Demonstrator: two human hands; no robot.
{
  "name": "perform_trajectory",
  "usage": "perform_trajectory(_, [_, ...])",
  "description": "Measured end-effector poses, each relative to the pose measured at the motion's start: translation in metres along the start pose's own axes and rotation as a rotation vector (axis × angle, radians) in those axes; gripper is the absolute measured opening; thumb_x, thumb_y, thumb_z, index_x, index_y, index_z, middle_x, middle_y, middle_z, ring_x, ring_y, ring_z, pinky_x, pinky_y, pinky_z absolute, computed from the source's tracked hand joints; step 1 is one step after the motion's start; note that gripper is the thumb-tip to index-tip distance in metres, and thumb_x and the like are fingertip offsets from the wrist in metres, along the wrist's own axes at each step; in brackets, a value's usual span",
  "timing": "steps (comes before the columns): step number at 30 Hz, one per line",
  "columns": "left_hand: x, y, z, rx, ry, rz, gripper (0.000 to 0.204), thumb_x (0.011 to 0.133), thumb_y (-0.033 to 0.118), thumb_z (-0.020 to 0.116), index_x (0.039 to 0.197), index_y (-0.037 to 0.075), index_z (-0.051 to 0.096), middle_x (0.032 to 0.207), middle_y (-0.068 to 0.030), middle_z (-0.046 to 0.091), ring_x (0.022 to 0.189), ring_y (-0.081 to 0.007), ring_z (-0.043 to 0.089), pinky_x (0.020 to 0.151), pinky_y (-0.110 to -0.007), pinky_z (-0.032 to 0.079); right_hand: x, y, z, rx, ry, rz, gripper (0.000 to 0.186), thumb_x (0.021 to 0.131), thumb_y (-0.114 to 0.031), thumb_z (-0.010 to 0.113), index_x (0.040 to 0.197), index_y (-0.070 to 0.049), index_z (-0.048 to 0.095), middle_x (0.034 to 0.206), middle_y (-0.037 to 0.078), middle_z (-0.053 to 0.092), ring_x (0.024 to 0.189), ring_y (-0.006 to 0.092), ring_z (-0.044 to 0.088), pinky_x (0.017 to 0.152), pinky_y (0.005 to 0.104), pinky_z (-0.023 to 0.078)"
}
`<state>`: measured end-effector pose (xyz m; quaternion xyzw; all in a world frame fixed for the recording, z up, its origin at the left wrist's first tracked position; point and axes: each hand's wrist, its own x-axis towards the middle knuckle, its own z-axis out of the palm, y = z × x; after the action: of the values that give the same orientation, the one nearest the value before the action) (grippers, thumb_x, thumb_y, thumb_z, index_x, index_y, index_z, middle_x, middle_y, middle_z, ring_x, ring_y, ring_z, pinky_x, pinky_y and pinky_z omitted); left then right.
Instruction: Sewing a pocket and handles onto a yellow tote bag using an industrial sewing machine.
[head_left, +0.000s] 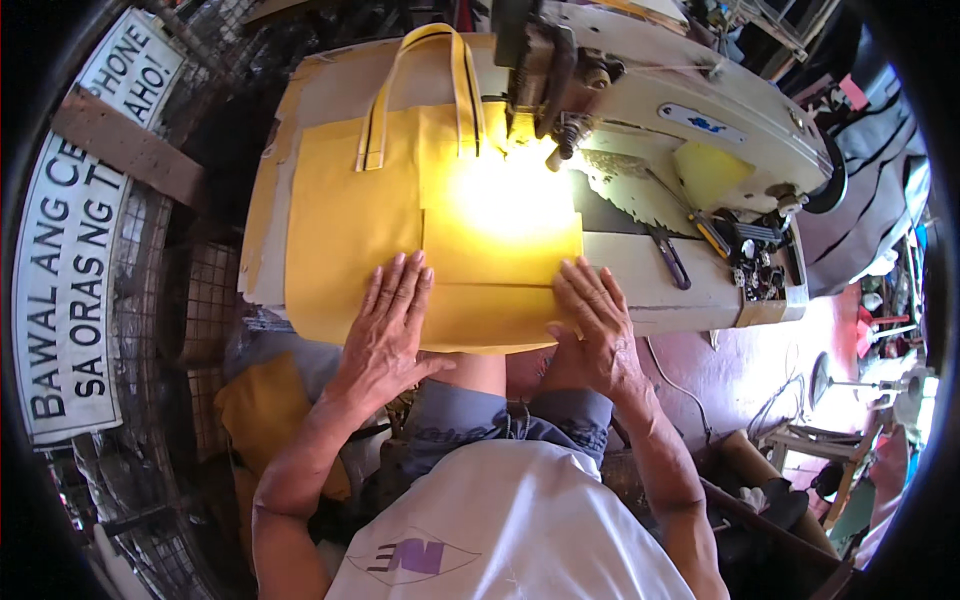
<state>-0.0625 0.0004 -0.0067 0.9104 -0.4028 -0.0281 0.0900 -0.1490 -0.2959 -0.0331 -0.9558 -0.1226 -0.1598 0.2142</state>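
Note:
A yellow tote bag (340, 220) lies flat on the sewing table (680, 310), with striped handle straps (376, 100) looped at its top and a rectangular pocket (490, 265) on its front. My left hand (390, 315) rests flat on the lower bag, left of the pocket, fingers stretched out. My right hand (597, 320) lies palm-down at the bag's right edge, fingers extended over the pocket's lower corner. The sewing machine head (545, 90) stands over the top of the bag; its bright lamp glare washes out the needle area and upper pocket.
Dark-handled snips (675, 260), an orange-handled tool (710, 230) and small metal parts (760, 275) sit right of the bag. Yellow material (255, 400) hangs below the table at left, beside wire mesh and signboards (70, 290). A cord (680, 395), wooden furniture and a fan are at lower right.

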Motion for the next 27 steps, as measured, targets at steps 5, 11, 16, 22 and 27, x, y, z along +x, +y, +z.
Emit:
perform_trajectory(5, [-0.003, 0.005, 0.003, 0.049, 0.035, -0.04, 0.115, 0.078, 0.059, 0.074, 0.156, -0.005, 0.019, 0.163, -0.0238, 0.018, 0.152, -0.0397, 0.015, 0.125, -0.051, 0.015, 0.016, -0.008, 0.026, 0.042, 0.392, 0.398, 0.046, 0.088, -0.02, 0.072, 0.126, 0.0, 0.058, 0.135, 0.02, 0.056, 0.129, 0.0417, 0.049, 0.11, 0.0522, 0.037])
perform_trajectory(11, [0.013, 0.023, 0.003, -0.109, 0.278, -0.105, 0.099, 0.083, 0.051, 0.073, 0.155, 0.0, 0.028, 0.161, -0.0248, 0.022, 0.15, -0.0472, 0.017, 0.121, -0.06, 0.018, 0.029, -0.025, 0.019, 0.053, 0.455, 0.297, 0.023, 0.082, -0.005, 0.075, 0.098, -0.004, 0.058, 0.12, 0.016, 0.06, 0.127, 0.0374, 0.051, 0.103, 0.0489, 0.042])
perform_trajectory(16, [0.03, 0.073, -0.049, -0.017, 0.57, 0.264, 0.056, 0.086, 0.026, 0.069, 0.139, 0.014, 0.055, 0.148, -0.0191, 0.045, 0.144, -0.0424, 0.035, 0.118, -0.059, 0.026, 0.031, -0.085, -0.049, 0.002, 0.405, -0.002, 0.027, 0.077, -0.004, 0.078, 0.096, -0.007, 0.06, 0.1, 0.012, 0.067, 0.111, 0.0352, 0.063, 0.109, 0.0559, 0.04])
perform_trajectory(22, [0.052, 0.079, -0.092, -0.189, 0.528, 0.526, 0.024, 0.082, 0.019, 0.069, 0.105, 0.011, 0.071, 0.12, -0.0105, 0.059, 0.132, -0.0361, 0.049, 0.115, -0.058, 0.031, 0.005, -0.071, -0.088, -0.103, 0.299, -0.02, 0.032, 0.065, -0.002, 0.077, 0.094, -0.005, 0.065, 0.087, 0.008, 0.065, 0.094, 0.028, 0.067, 0.111, 0.0578, 0.039])
perform_trajectory(27, [0.091, 0.058, -0.087, -0.619, 0.547, 0.505, 0.027, 0.077, 0.019, 0.073, 0.104, 0.019, 0.075, 0.129, -0.0102, 0.059, 0.133, -0.0335, 0.046, 0.114, -0.054, 0.034, -0.02, -0.104, -0.114, -0.184, 0.471, 0.041, 0.028, 0.068, -0.002, 0.076, 0.095, -0.008, 0.068, 0.089, 0.007, 0.064, 0.089, 0.0278, 0.065, 0.101, 0.0568, 0.046])
